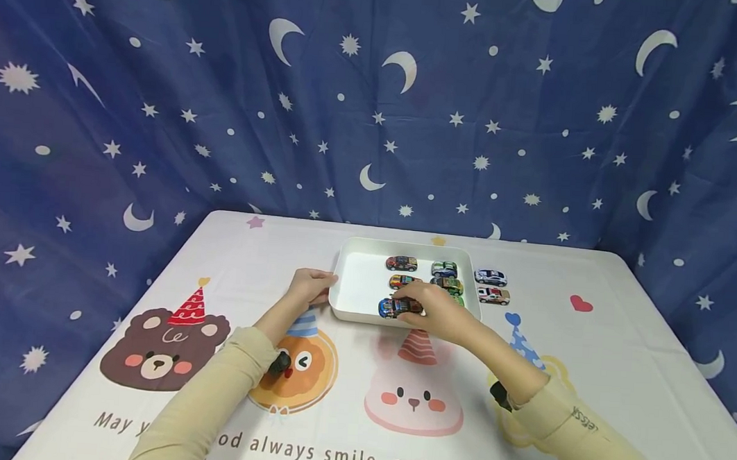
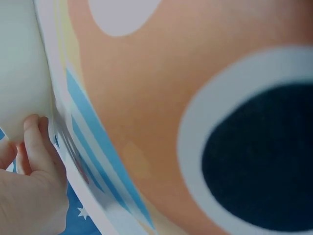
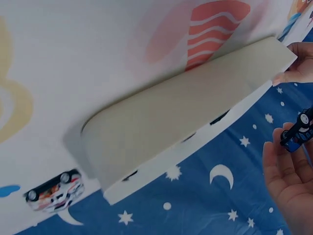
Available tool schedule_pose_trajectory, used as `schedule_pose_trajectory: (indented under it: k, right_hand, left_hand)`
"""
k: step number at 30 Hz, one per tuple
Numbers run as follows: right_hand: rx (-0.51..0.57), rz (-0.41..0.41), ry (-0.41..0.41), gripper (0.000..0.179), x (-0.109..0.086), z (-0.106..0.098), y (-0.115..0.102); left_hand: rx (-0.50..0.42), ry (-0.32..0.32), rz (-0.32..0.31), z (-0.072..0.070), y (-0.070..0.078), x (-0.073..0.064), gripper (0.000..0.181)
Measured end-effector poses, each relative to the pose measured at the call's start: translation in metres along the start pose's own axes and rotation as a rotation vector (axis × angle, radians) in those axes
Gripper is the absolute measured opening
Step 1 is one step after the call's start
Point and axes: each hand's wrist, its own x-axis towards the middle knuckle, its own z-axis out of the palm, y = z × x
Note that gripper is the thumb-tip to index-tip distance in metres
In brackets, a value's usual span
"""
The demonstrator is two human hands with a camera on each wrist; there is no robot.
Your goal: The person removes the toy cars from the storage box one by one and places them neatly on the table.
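Note:
A white tray (image 1: 359,317) stands on the table with several small toy cars inside, among them a dark red one (image 1: 401,263) and an orange one (image 1: 403,281). My left hand (image 1: 308,288) holds the tray's left edge; in the left wrist view its fingers (image 2: 39,147) lie against the wall near a corner. Over the front of the tray, my right hand (image 1: 444,313) grips a blue toy car (image 1: 391,307). The right wrist view shows this car raised above the rim, wheels (image 3: 304,119) visible. A green car behind the right hand is partly hidden.
Two more toy cars, one white and blue (image 1: 491,277) and one white and red (image 1: 493,295), sit just outside the tray's right side. A white cloth (image 1: 593,353) with cartoon animals covers the table. Behind it hangs a blue curtain (image 1: 324,116) with moons and stars.

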Motion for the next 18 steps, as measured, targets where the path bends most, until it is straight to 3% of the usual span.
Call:
schedule_pose_trajectory:
  k: [11,18]
  right_hand:
    - [-0.032,-0.035,0.022,0.030,-0.021,-0.018,0.012]
    - [-0.062,0.013,0.021,0.030,-0.041,-0.027,0.025]
  left_hand:
    - [0.003,-0.010,0.011,-0.002,-0.001,0.000,0.035]
    - [0.004,-0.012,0.011,0.000,0.000,-0.001,0.035]
